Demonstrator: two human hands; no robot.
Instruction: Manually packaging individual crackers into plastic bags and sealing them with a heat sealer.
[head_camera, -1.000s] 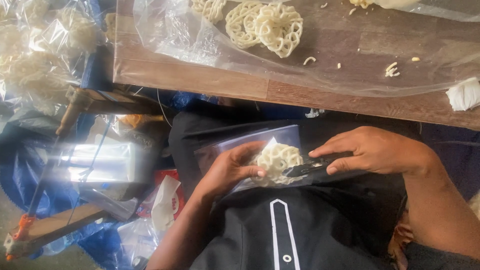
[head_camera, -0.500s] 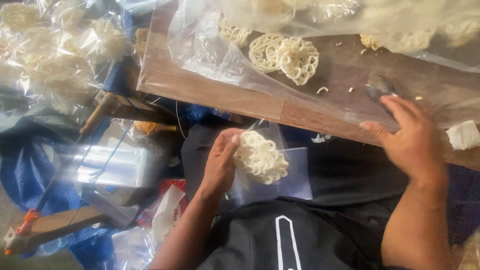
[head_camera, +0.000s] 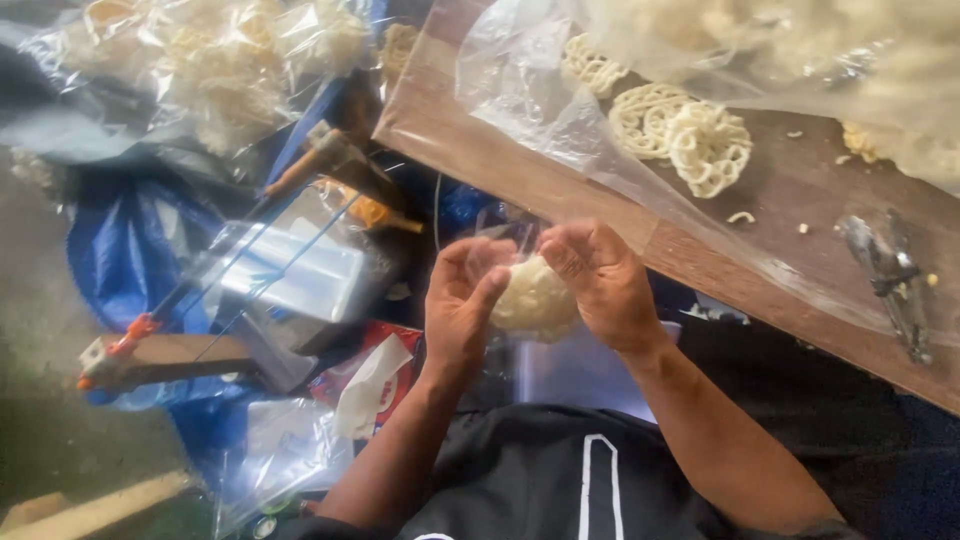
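Crackers (head_camera: 535, 298) in a pale cluster sit between both hands: left hand (head_camera: 462, 300) cups them from its side, right hand (head_camera: 600, 280) curls over, fingers narrowly closed around the clear bag (head_camera: 580, 365).

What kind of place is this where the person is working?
Probably a small home workshop for packing crackers. Loose lacy crackers lie on a wooden table under clear plastic, filled bags are piled at the left, and both hands hold a cracker in a clear bag.
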